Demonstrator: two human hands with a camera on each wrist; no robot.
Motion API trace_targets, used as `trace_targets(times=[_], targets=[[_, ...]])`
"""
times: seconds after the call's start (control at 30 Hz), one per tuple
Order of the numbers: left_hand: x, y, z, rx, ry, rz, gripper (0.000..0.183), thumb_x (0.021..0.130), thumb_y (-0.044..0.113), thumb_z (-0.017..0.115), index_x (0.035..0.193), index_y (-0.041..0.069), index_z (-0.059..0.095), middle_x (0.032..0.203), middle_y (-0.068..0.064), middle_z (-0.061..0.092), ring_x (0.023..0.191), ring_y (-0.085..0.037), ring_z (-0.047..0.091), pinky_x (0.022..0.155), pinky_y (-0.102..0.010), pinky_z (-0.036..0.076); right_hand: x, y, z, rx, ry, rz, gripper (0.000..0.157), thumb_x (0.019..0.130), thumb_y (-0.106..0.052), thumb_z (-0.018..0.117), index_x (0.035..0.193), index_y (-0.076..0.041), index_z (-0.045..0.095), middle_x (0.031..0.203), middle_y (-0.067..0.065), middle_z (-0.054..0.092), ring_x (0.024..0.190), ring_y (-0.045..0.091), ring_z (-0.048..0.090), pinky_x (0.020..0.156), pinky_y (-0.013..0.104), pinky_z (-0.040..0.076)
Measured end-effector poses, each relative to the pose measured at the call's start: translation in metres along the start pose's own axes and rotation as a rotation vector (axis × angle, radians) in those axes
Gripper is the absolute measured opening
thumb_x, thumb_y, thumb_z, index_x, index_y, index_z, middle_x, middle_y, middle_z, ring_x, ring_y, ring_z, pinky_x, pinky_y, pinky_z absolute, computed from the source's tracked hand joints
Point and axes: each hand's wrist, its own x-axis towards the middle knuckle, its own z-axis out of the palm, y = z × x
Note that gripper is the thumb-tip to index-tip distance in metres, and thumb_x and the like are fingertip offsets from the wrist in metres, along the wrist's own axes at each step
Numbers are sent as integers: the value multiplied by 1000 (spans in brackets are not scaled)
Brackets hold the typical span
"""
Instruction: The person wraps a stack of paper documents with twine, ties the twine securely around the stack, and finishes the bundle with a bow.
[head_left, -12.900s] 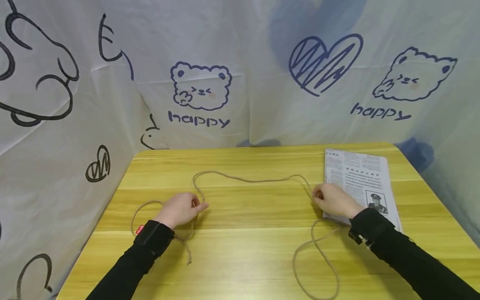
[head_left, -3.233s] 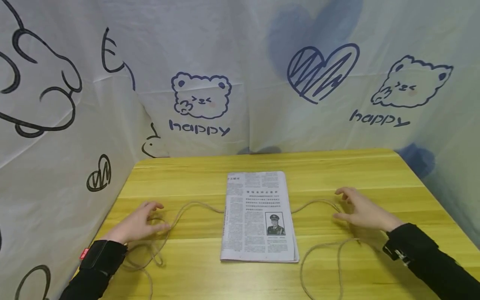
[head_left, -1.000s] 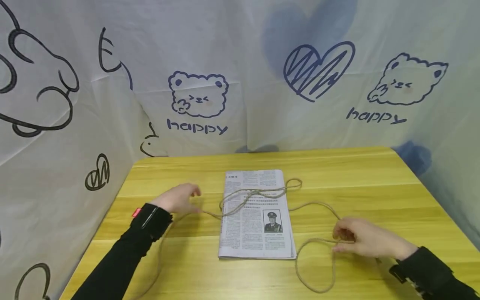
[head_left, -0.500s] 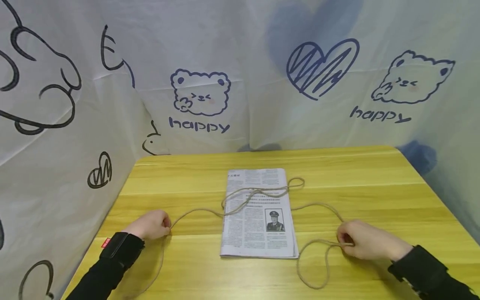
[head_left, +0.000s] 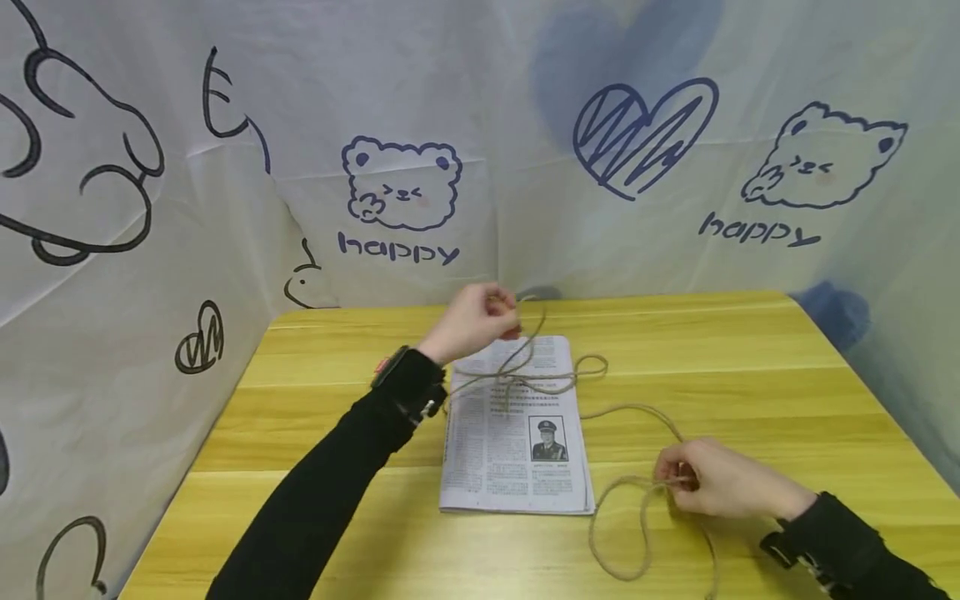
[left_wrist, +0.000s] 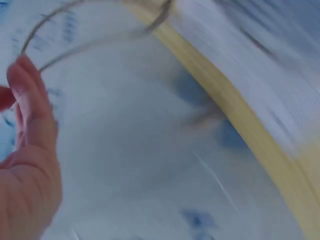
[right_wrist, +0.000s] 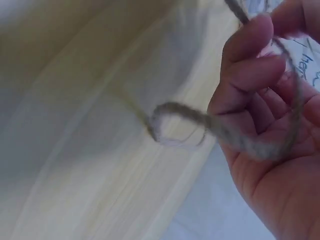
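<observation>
So the newspaper (head_left: 510,487) is lying flat around the middle of the table (head_left: 720,358), folded up, with a small portrait photo (head_left: 548,439) of someone in a peaked cap on its lower right part. A thin brown rope (head_left: 637,407) crosses the top half of it in a bit of a tangle, and one little loop pokes out past the right edge. Lower down that same edge, another stretch of rope meets the paper, drops out of sight there and curves off toward the right hand (head_left: 731,479). That hand is low near the table, off to the right of the paper, fingers curled and clamped on the rope, with a bigger loop lying next to it and a strand trailing down below. The left hand (head_left: 476,321) is up by the paper's far edge, fingertips pinched together on the rope, and a curved bit runs from there back down to the tangle. Left wrist view is pretty blurry, but you can see rope at the fingertips. Both sleeves are black, and the pale cloth (head_left: 525,233) behind has bears, a heart and "happy" on it.
</observation>
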Motion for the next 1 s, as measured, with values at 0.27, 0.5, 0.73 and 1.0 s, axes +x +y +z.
trace_targets(times=[0.27,0.5,0.73,1.0], targets=[[-2,14,38,127,-161,121,41,99,19,52,137,7,45,120,-9,60,95,-16,63,80,-25,51,15,-16,-1,262,39,-127,12,93,-1,55,100,-6,62,72,1,52,54,3,41,48,26,39],[-39,-38,43,199,-344,71,37,99,31,50,128,8,56,118,-6,62,98,-17,61,84,-31,50,41,-41,-8,438,103,-143,15,97,-4,50,108,2,59,78,16,63,60,19,59,48,32,44],[-57,-57,55,-272,-518,-69,43,102,32,45,135,5,48,108,-11,66,97,-21,63,90,-43,49,84,-64,-9,393,278,-4,22,95,-13,56,113,0,60,85,13,66,66,17,63,44,23,40],[-77,-66,-3,-298,-155,-42,29,102,23,44,106,-2,59,63,1,36,56,-12,32,57,-24,34,100,-42,-7,305,369,20,36,96,-20,57,123,3,54,112,18,62,98,27,60,80,38,53]])
